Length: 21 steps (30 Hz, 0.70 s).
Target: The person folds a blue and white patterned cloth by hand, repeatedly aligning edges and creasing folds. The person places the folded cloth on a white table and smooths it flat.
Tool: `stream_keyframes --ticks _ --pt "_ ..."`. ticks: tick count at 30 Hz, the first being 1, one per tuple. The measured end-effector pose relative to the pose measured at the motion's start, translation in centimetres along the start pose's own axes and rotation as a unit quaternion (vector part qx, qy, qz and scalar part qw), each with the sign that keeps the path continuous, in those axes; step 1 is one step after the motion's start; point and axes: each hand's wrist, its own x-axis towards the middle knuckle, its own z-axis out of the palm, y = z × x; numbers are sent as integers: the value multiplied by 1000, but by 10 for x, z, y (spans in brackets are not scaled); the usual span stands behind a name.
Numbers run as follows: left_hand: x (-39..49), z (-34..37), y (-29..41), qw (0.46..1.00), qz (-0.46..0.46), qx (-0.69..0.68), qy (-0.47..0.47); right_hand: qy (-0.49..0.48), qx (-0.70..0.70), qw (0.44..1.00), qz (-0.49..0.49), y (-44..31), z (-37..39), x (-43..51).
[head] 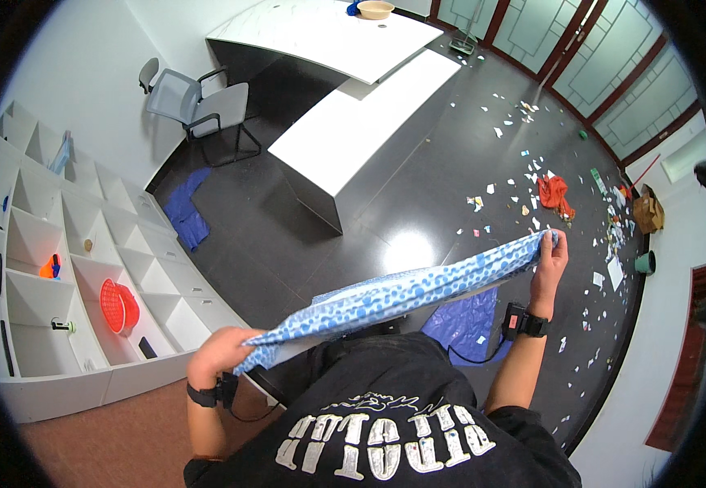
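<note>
A blue and white spotted cloth [389, 296] stretches between my hands in front of my body, slanting up to the right. My left hand [221, 354] grips its lower left end. At the upper right corner, my right hand [551, 256] pinches the cloth between thumb and fingers. The fabric is drawn into a long, narrow, loosely folded band. Each wrist wears a black strap with a small device and a cable. Below the cloth, a blue plastic sheet [466, 326] lies on the dark floor, partly hidden by the cloth and my body.
White cubby shelves [102, 369] holding a red basket [119, 307] run along the left. A grey chair [218, 110] stands beside the white desk [365, 122]. Paper scraps, an orange-red cloth [553, 192], a brown paper bag [649, 210] and a green bin [645, 262] are at right.
</note>
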Motion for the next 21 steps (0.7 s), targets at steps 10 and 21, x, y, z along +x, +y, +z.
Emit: stream_keyframes --ticks 10,21 --pt "28 -3 2 917 134 86 367 -33 188 981 -23 -27 26 -2" --pt "23 -66 14 632 272 -141 712 -159 252 954 42 -122 50 -24"
